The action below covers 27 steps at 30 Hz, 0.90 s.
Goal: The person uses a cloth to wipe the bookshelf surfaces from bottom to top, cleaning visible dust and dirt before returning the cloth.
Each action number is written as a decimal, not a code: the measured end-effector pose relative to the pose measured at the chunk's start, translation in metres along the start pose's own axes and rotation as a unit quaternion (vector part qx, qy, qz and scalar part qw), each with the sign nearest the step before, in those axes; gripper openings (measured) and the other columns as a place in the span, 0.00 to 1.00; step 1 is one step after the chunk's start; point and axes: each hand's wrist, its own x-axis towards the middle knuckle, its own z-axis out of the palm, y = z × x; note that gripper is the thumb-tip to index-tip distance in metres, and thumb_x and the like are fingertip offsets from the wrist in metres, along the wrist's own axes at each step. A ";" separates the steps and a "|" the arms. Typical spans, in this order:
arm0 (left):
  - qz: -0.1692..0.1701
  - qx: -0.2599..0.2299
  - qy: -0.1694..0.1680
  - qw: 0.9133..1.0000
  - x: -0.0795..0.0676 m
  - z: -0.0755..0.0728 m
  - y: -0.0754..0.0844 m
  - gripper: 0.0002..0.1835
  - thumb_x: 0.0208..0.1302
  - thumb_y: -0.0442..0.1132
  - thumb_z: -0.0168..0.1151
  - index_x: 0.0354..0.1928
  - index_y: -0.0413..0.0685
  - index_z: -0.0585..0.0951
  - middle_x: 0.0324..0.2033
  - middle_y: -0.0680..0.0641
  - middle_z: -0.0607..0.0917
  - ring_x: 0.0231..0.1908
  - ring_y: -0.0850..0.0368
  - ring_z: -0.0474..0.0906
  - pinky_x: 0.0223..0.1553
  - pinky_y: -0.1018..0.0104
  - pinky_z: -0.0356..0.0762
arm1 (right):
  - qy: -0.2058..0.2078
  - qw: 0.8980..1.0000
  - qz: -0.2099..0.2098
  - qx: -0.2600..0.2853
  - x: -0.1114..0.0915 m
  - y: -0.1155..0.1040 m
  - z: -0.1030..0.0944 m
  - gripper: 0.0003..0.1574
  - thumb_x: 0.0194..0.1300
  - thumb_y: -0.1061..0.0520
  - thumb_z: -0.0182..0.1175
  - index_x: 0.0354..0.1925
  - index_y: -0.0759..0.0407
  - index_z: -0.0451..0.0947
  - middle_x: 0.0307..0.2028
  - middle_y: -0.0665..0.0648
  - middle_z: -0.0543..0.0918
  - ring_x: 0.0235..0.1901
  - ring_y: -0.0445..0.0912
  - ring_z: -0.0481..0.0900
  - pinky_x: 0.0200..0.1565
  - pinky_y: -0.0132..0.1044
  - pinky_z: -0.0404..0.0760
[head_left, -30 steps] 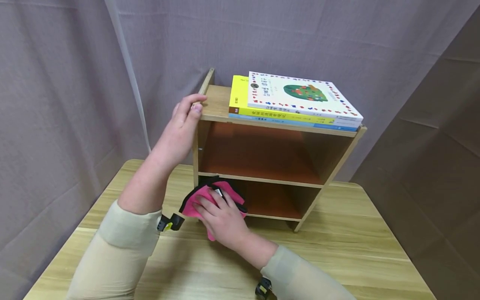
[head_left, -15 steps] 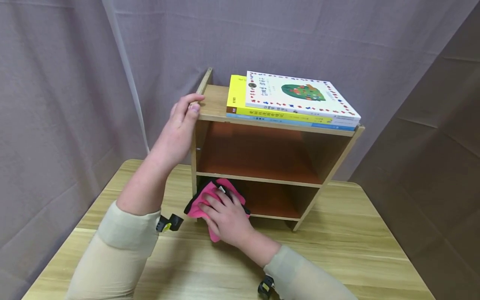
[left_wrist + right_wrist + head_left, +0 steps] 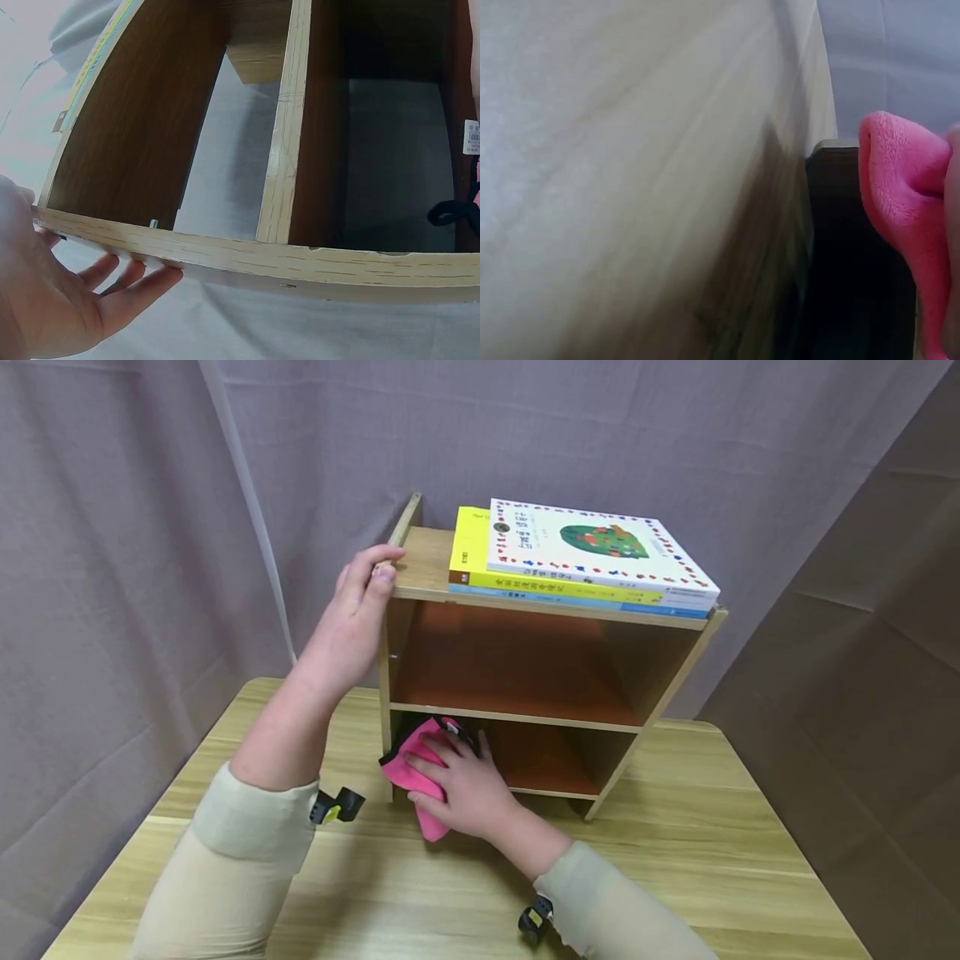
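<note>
A small wooden bookshelf (image 3: 517,720) stands on the table, with open compartments under its top board. My left hand (image 3: 352,622) holds its upper left corner; in the left wrist view, that hand's fingers (image 3: 142,289) lie along the outer side panel. Lower down, my right hand (image 3: 472,789) rests with spread fingers on a pink cloth (image 3: 423,768) with black edging. The cloth lies at the left of the lowest compartment, partly hanging out at the front. Beneath the palm, part of it is hidden. In the right wrist view, a fold of the pink cloth (image 3: 900,172) shows beside the hand.
On the shelf's top board lies a stack of books: a white one (image 3: 540,539) uppermost, a yellow one (image 3: 467,547) and blue ones below. The wood-grain table (image 3: 705,827) extends around the shelf. Grey curtains (image 3: 322,435) hang behind and at the sides.
My right hand has moved a little to the right, and the pink cloth has bunched and shifted further into the lowest compartment. My left hand has kept its hold on the corner.
</note>
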 end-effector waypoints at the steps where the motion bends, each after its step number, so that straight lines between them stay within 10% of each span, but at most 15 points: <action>1: 0.000 0.000 0.000 1.000 0.000 0.000 0.000 0.26 0.77 0.62 0.36 0.70 0.64 0.64 0.67 0.47 0.63 0.66 0.48 0.62 0.67 0.41 0.57 | -0.004 1.000 -0.001 0.006 0.001 0.001 -0.001 0.36 0.69 0.23 0.41 0.71 0.27 0.64 0.72 0.48 0.64 0.72 0.54 0.58 0.63 0.73 0.56; 9: 0.005 -0.002 0.004 1.000 0.000 0.000 -0.001 0.26 0.78 0.61 0.36 0.70 0.63 0.65 0.66 0.46 0.64 0.66 0.48 0.62 0.67 0.43 0.57 | -0.020 0.999 -0.008 0.024 0.004 0.006 -0.002 0.32 0.69 0.29 0.49 0.69 0.29 0.69 0.71 0.49 0.66 0.71 0.53 0.60 0.58 0.61 0.72; 27: 0.008 -0.010 0.014 1.000 0.001 0.002 -0.002 0.25 0.78 0.60 0.37 0.70 0.63 0.65 0.67 0.46 0.63 0.66 0.47 0.62 0.67 0.43 0.56 | 0.063 0.996 -0.055 0.026 0.004 0.009 -0.001 0.25 0.64 0.44 0.62 0.59 0.41 0.81 0.61 0.48 0.78 0.66 0.49 0.69 0.67 0.44 0.66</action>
